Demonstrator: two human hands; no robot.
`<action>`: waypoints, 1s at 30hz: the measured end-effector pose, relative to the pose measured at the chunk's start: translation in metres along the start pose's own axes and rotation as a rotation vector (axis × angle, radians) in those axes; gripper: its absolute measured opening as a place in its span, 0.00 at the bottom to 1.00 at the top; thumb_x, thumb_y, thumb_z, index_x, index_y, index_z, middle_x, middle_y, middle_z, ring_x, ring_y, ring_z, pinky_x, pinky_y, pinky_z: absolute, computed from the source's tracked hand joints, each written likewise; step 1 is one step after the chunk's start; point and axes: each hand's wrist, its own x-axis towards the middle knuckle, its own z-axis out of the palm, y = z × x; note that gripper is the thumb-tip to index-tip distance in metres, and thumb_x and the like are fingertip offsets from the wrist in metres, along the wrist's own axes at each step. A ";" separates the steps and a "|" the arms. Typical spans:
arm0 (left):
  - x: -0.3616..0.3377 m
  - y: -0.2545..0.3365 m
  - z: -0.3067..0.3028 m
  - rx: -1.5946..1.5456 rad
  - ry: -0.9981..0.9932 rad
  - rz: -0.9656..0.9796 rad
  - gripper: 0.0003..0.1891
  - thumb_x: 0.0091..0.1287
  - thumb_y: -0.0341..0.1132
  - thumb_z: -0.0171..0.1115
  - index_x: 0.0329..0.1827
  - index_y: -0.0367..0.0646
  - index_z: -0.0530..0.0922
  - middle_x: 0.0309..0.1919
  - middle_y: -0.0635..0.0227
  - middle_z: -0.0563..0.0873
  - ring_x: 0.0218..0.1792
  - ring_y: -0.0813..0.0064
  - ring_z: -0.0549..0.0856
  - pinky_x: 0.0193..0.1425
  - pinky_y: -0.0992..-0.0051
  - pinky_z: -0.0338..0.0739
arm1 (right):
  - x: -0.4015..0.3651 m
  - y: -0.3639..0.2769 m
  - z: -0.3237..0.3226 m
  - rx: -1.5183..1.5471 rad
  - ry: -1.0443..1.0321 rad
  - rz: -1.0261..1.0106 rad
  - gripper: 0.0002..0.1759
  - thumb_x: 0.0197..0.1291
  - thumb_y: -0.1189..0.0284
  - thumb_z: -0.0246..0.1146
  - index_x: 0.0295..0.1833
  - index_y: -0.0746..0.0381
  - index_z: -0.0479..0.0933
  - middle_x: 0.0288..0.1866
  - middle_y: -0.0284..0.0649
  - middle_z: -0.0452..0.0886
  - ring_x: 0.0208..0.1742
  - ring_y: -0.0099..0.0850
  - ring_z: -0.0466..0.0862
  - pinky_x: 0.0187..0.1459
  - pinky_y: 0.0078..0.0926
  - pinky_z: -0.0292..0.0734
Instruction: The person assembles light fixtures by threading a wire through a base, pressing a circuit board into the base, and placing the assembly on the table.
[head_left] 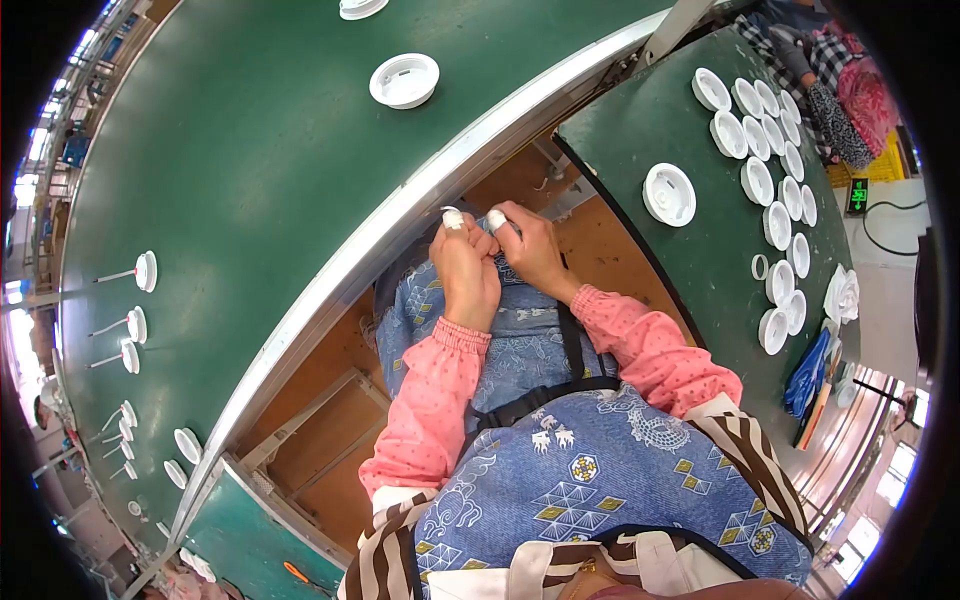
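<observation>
Over my lap, close to the metal edge of the green work surface, my two hands almost touch. My left hand (pixel 466 270) is closed, fingers curled in and the thumb wrapped in white tape (pixel 454 219). Beside it, my right hand (pixel 532 246) is also closed, with a white wrapping (pixel 496 219) on its thumb. Whatever lies between the fingers is hidden or too small to name. Pink dotted sleeves cover both forearms, above a blue patterned apron (pixel 560 480). Nearest to the right hand is a round white plastic part (pixel 669 195) on the side table.
Ahead, the green surface (pixel 270 170) carries a white dish-shaped part (pixel 404 81) and, at left, several white discs with wires (pixel 146 271). Many white cups (pixel 758 181) crowd the right table (pixel 620 130). A metal rail (pixel 330 265) borders the green surface. Another person (pixel 850 90) is at upper right.
</observation>
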 end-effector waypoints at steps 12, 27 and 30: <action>-0.006 -0.011 0.002 0.181 0.105 0.179 0.11 0.77 0.29 0.49 0.33 0.41 0.73 0.24 0.76 0.69 0.24 0.84 0.66 0.29 0.78 0.63 | -0.004 0.021 0.018 0.124 -0.217 0.293 0.16 0.68 0.65 0.55 0.34 0.65 0.77 0.29 0.54 0.80 0.34 0.59 0.82 0.34 0.49 0.73; 0.016 -0.003 -0.008 0.343 -0.158 0.180 0.12 0.79 0.34 0.54 0.53 0.33 0.81 0.40 0.63 0.87 0.43 0.73 0.85 0.51 0.73 0.77 | 0.030 0.005 -0.017 0.643 -0.457 0.997 0.17 0.69 0.55 0.54 0.41 0.56 0.81 0.23 0.32 0.78 0.14 0.23 0.74 0.11 0.21 0.63; 0.006 0.007 -0.011 0.587 -0.174 0.262 0.12 0.77 0.30 0.54 0.56 0.35 0.82 0.43 0.66 0.89 0.45 0.77 0.84 0.51 0.75 0.77 | 0.026 0.006 -0.025 0.799 -0.523 1.023 0.21 0.71 0.51 0.51 0.49 0.56 0.78 0.23 0.34 0.78 0.13 0.28 0.75 0.10 0.21 0.64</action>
